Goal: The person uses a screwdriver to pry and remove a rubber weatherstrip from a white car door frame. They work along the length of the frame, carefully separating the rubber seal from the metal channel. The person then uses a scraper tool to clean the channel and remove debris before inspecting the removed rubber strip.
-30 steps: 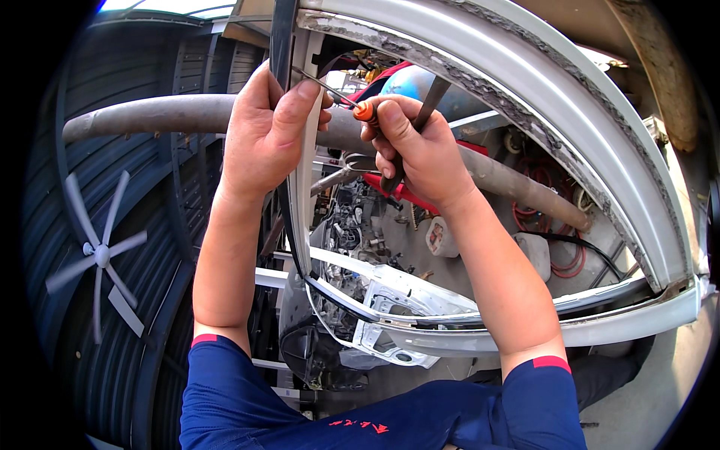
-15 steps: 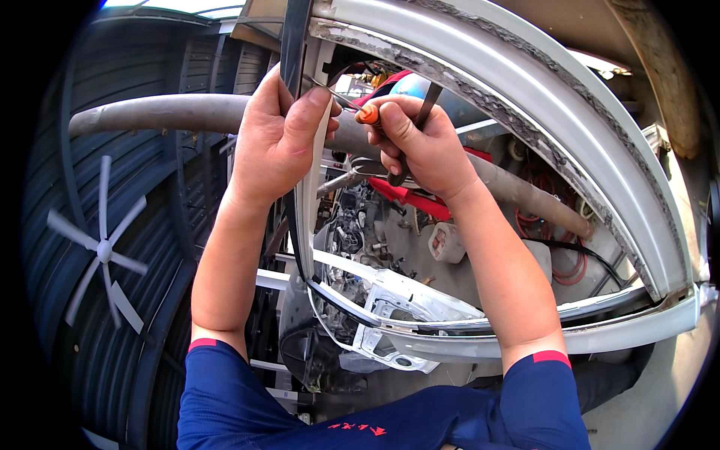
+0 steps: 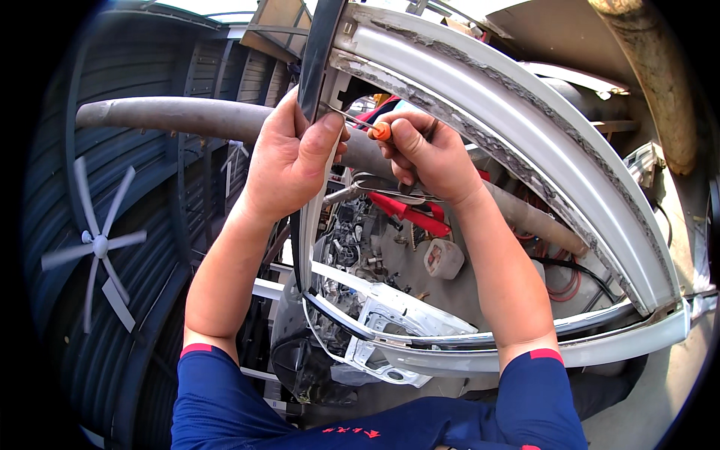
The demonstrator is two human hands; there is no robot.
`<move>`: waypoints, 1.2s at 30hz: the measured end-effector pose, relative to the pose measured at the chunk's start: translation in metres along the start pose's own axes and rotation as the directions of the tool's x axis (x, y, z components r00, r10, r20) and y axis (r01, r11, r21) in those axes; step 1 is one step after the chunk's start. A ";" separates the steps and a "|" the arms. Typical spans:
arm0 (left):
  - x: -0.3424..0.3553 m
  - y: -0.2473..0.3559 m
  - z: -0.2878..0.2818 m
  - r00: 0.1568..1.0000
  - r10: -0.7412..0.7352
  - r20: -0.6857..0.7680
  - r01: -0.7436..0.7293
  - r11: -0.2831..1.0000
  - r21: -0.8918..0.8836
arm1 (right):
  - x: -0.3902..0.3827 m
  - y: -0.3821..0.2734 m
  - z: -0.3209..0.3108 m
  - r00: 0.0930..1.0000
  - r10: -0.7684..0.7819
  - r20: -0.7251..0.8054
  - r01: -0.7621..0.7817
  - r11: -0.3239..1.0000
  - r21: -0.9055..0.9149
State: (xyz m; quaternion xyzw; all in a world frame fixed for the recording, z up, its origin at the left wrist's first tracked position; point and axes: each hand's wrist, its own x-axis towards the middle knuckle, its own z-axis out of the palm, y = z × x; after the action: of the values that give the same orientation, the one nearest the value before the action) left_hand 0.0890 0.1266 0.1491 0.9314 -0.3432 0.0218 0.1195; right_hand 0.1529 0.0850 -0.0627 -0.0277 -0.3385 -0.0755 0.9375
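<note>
My left hand (image 3: 292, 154) is closed around the black trim strip (image 3: 318, 56) and upright edge of a silver-white car body frame (image 3: 469, 97). Its thumb presses near the thin metal shaft (image 3: 358, 120) of a screwdriver-like tool with an orange handle (image 3: 382, 132). That handle sits in my right hand (image 3: 431, 150), fingers wrapped round it, to the right of the left hand. The shaft points left; its tip lies at the frame edge by my left thumb, partly hidden. A dark strip-like piece shows behind the right fingers, too covered to name.
A thick grey pipe (image 3: 176, 118) crosses behind my hands. Below, through the frame opening, lie a white door panel (image 3: 409, 319), a red-handled tool (image 3: 411, 215), a whitish container (image 3: 444, 259) and red hoses (image 3: 566, 281). A white-bladed fan (image 3: 100, 245) is at left.
The view has shifted, so the frame and both hands appear slightly lower and further right. My left hand keeps its hold, and the orange-handled tool stays in my right hand.
</note>
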 end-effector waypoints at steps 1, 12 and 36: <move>0.001 0.002 0.002 1.000 0.005 0.000 -0.005 1.000 -0.019 | 0.003 0.001 -0.005 1.000 0.002 -0.007 -0.002 1.000 -0.029; 0.001 0.001 -0.001 0.998 0.027 0.056 -0.025 0.999 -0.047 | 0.000 -0.016 -0.002 0.999 -0.021 0.026 0.026 0.974 -0.226; 0.006 0.006 -0.008 0.985 0.062 0.159 -0.078 0.992 0.098 | -0.038 -0.005 0.052 0.976 -0.069 -0.208 0.078 0.996 0.038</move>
State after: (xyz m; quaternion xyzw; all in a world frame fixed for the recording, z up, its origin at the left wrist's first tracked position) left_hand 0.0899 0.1200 0.1592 0.9226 -0.3823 -0.0288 0.0429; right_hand 0.0905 0.0905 -0.0465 0.0145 -0.2416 -0.1048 0.9646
